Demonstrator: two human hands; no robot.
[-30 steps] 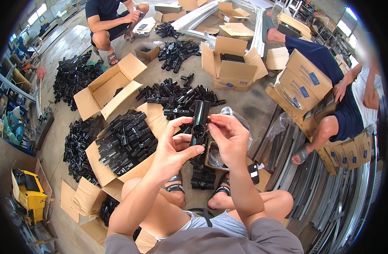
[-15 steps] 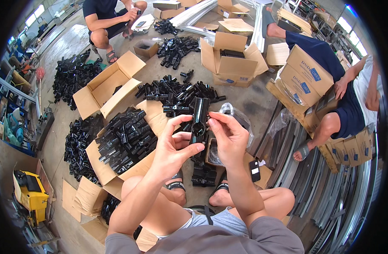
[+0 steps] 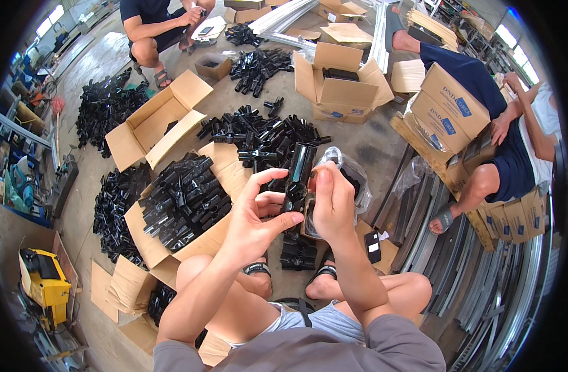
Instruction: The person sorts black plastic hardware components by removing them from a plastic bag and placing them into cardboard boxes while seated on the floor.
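Note:
A glossy black pipe fitting [image 3: 299,170] stands nearly upright, slightly tilted, in front of me at chest level. My left hand [image 3: 259,214] grips it from the left, with fingers behind and thumb along its lower front. On its right side my right hand [image 3: 333,201] is closed, fingertips pinched together against the fitting by its side opening. A tiny dark bit shows at those fingertips; what it is I cannot make out. Beyond the hands lies a heap of similar black fittings [image 3: 265,131]. To the left, an open carton [image 3: 149,243] is filled with more of them.
An empty open carton [image 3: 132,149] stands at the left, another open carton [image 3: 340,111] at the back. A clear plastic bag [image 3: 363,192] and a phone [image 3: 373,247] lie to the right. Metal profiles [image 3: 445,248] cover the right floor. Two people sit or squat nearby.
My right hand has turned and its fingers have curled in closer to the fitting's side. The fitting leans a little more to the right.

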